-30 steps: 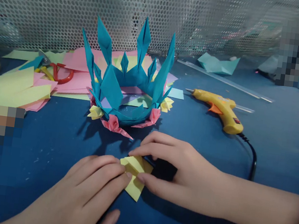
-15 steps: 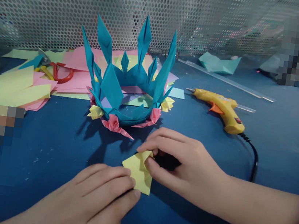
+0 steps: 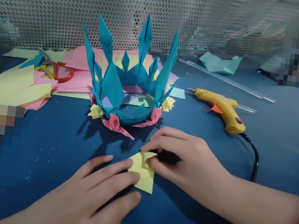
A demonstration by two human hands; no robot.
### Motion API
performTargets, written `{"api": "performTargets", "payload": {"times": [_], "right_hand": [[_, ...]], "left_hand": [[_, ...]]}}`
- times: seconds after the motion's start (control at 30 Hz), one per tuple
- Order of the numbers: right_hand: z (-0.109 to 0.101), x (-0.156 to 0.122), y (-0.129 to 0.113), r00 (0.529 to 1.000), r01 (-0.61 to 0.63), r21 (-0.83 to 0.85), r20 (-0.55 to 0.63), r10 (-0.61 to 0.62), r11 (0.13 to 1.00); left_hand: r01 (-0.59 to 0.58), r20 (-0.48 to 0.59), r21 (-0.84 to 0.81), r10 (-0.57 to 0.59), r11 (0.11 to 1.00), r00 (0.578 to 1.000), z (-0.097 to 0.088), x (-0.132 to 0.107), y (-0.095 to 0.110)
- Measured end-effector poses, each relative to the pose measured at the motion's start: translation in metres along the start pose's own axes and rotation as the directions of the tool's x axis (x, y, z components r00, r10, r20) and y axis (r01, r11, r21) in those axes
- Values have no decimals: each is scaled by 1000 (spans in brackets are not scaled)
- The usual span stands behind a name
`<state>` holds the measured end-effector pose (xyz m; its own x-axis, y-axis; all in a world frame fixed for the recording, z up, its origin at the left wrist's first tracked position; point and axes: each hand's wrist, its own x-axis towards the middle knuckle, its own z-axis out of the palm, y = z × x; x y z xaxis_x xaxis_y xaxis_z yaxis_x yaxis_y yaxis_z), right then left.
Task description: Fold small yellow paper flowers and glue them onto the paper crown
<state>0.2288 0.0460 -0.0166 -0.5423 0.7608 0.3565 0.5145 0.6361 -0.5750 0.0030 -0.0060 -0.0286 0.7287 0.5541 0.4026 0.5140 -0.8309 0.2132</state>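
A small piece of folded yellow paper (image 3: 144, 179) lies on the blue table between my hands. Thumb and fingers of my right hand (image 3: 179, 154) pinch its upper corner, where a flap curls up. My left hand (image 3: 106, 190) lies with its fingers spread, some fingertips resting on the paper's left edge. Just beyond them stands a blue folded-paper crown (image 3: 132, 119) with tall pointed spikes. Pink paper flowers (image 3: 114, 122) and yellow paper flowers (image 3: 96, 112) sit around its base.
A yellow glue gun (image 3: 219, 106) with a black cord lies to the right, near clear glue sticks (image 3: 225, 79). Behind the crown are coloured paper sheets (image 3: 12, 86) and red-handled scissors (image 3: 65, 74). A perforated metal panel (image 3: 70, 2) closes the back.
My left fingers have spread apart and eased their hold on the yellow paper. The paper and my right hand have shifted slightly right, with the corner flap still pinched.
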Motion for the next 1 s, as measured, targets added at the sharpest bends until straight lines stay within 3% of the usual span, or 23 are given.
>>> {"api": "performTargets", "payload": {"times": [0.13, 0.33, 0.5, 0.63, 0.77, 1.0], "right_hand": [[0, -2, 3, 987, 159, -107, 16, -158, 981], [-7, -2, -3, 935, 349, -301, 173, -309, 887], [-10, 1, 1, 896, 441, -264, 170, -409, 858], [-15, 8, 12, 836, 544, -146, 180, -519, 826], [-18, 14, 21, 814, 560, -46, 216, -539, 828], [-23, 15, 22, 777, 613, -132, 281, -563, 779]], "left_hand": [[-22, 18, 27, 22, 999, 1000, 3, -3, -1], [-43, 36, 24, 42, 999, 998, 2, -1, -2], [-28, 29, 34, 27, 999, 999, -1, 0, 0], [-35, 16, 42, 34, 999, 999, 0, 0, -1], [-32, 29, 34, 31, 999, 999, 2, -1, -2], [-35, 28, 32, 34, 999, 999, 2, -2, -2]]}}
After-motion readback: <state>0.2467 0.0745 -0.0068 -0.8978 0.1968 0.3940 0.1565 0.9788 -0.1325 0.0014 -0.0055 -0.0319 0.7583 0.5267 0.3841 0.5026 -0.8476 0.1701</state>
